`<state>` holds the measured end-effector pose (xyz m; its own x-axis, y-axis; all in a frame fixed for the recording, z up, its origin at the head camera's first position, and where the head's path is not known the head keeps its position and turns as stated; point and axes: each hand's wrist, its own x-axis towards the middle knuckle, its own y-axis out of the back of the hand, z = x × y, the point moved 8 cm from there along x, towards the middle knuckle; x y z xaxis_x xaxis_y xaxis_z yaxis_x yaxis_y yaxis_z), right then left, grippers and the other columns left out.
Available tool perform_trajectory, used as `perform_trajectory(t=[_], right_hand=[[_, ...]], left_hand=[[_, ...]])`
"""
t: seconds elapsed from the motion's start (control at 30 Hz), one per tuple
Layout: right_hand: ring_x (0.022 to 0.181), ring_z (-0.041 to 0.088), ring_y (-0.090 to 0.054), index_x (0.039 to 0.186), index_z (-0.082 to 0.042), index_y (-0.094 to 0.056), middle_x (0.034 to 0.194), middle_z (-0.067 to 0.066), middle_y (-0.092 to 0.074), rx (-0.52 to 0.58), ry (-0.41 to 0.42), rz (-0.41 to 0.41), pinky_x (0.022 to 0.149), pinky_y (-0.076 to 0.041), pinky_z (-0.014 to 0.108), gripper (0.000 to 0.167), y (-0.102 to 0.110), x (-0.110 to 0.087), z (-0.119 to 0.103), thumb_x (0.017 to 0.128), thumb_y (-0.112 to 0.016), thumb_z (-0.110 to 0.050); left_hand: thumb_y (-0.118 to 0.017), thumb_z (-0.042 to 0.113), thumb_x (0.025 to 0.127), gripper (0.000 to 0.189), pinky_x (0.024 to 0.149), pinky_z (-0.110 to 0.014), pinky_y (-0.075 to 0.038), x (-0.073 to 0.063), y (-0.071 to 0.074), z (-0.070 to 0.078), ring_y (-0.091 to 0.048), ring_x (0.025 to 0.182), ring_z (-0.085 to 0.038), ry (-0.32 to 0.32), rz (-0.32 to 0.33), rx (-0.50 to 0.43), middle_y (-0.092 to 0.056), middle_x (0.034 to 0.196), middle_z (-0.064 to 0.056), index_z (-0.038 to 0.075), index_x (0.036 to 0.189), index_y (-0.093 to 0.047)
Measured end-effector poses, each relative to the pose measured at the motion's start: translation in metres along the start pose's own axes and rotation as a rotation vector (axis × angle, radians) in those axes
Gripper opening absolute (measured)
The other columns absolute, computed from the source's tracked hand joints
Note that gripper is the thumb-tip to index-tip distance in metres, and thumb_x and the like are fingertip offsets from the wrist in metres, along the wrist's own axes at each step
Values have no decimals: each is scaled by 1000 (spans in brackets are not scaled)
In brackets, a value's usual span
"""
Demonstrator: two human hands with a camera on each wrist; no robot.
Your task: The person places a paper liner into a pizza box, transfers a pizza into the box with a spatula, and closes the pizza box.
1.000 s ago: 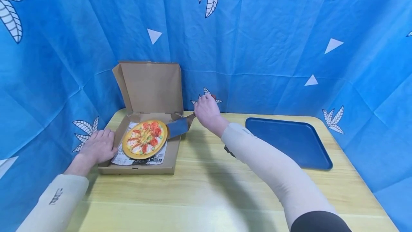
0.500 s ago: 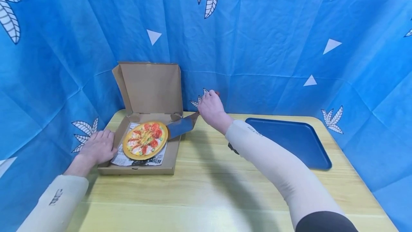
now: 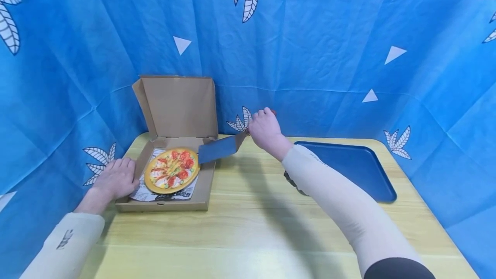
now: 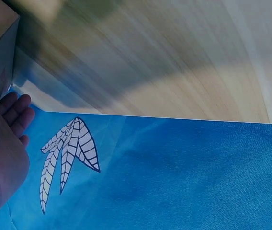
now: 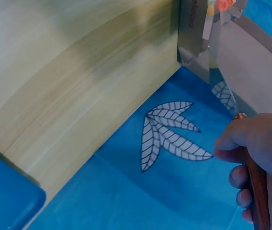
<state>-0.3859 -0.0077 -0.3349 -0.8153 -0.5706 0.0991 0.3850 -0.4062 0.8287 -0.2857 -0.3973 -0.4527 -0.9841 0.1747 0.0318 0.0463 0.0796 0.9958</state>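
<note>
A round pizza (image 3: 172, 171) lies on printed paper inside an open cardboard pizza box (image 3: 209, 184). At the box's left wall my left hand (image 3: 116, 178) holds on, thumb over the inner side; in the left wrist view its fingers (image 4: 17, 112) lie along the outside. My right hand (image 3: 267, 130) grips the brown wooden handle (image 5: 256, 191) of a pizza spatula (image 3: 218, 149), raised at the box's right side. The flat metal blade slopes down to the left, its tip right at the pizza's right edge in the head view.
The box lid (image 3: 178, 106) stands upright at the back. A dark blue tray (image 3: 348, 167) lies on the right of the wooden table (image 3: 232, 231), partly behind the right sleeve. A blue patterned curtain (image 3: 317, 55) hangs close behind the table.
My right hand has moved to the right, drawing the spatula out from the pizza's edge so more of the blade shows. The left hand stays on the box wall.
</note>
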Motion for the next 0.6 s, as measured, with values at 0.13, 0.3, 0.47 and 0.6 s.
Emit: perform_trajectory(t=[0.13,0.3,0.47,0.6], right_hand=[[87,23,-52,102,-12,-70,92,3,-62,59,-25,25,84,-40,39,21,-5,-6,9,105,-59,-31],[83,23,-52,93,-12,-68,87,3,-61,139,-63,97,80,-40,39,18,-9,-16,18,99,-64,-29],[79,24,-53,88,-11,-67,81,3,-59,195,-96,202,77,-40,40,18,-12,-29,26,95,-66,-27],[78,25,-54,88,-10,-67,79,4,-58,234,-115,259,75,-41,40,19,-17,-39,30,94,-68,-28]], left_hand=[[-67,28,89,51,95,-64,-42,-1,0,-1,-48,97,-42,-6,3,-2,-53,106,-25,-12,116,-49],[-68,26,88,48,97,-65,-41,-2,3,0,-50,102,-46,-26,33,-3,-53,107,-27,-11,113,-50],[-67,25,88,47,100,-66,-40,-2,4,2,-51,104,-47,-29,37,-8,-54,109,-29,-12,113,-50],[-66,25,89,47,100,-65,-41,-2,2,2,-51,103,-46,-22,25,-10,-54,109,-28,-12,114,-50]])
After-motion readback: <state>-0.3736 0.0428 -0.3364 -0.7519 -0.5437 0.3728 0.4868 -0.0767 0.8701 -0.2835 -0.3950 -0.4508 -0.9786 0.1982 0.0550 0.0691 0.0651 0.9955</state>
